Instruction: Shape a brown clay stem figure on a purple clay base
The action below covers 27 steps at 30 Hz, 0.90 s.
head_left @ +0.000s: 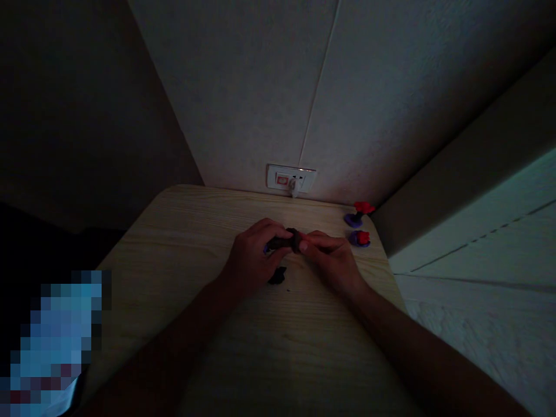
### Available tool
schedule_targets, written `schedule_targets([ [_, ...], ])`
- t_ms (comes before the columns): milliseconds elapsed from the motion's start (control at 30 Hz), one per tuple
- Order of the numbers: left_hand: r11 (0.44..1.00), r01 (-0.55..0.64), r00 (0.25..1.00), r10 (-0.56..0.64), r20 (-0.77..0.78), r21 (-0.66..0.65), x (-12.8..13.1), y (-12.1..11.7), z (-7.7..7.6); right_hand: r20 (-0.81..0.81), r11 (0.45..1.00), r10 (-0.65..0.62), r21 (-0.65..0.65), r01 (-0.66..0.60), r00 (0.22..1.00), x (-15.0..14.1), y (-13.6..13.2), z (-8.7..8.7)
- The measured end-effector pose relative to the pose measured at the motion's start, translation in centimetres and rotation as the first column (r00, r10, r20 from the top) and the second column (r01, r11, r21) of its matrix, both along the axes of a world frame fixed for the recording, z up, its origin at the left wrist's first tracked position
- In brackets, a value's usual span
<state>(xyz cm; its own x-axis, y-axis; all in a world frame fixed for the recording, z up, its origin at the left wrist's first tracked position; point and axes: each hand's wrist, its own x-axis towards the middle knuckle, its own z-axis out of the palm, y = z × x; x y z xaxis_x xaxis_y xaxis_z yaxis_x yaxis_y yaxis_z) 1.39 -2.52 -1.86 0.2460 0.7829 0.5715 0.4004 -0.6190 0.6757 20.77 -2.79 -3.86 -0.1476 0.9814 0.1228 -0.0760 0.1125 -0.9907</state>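
In the middle of the head view both hands meet over a wooden table. My left hand (257, 248) is closed, thumb and fingers pinching a dark lump (284, 241) that looks like modelling clay. A bit of purple shows at the lump's left, partly hidden by the fingers. My right hand (332, 259) pinches at the lump's right end, where a sliver of red (304, 236) shows between its fingertips. Below the left fingers a black, ragged-edged piece (277, 275) lies on the wood, with a tiny dark crumb beside it.
At the table's (195, 243) back right stands a small red-topped figure (363, 207) on a purple base. In front of it sits a lower red and purple piece (362, 238). A wall socket (290, 178) with a plug is behind; a blurred-out bright screen (65, 330) is lower left.
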Motion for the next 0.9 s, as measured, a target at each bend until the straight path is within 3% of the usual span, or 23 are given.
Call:
schedule_targets([
  [467,0.999,-0.021,0.999,0.019,-0.047,-0.028,0.0,0.2,-0.5,-0.055,0.999,0.028,-0.045,-0.030,0.998,0.0,0.3,-1.3],
  [600,0.983,-0.087,0.996,0.088,0.002,-0.161,0.1,0.5,-0.4,-0.064,0.995,0.013,-0.099,-0.019,0.998,0.1,0.7,-0.9],
  [733,0.918,-0.132,0.977,0.185,0.107,-0.374,-0.6,1.2,0.0,0.024,0.992,-0.074,-0.102,0.076,0.997,0.2,0.9,-0.1],
  [900,0.878,-0.191,0.966,0.248,0.075,-0.439,-1.9,2.1,0.1,0.147,0.994,-0.083,-0.061,0.093,0.986,0.4,1.3,-0.4],
])
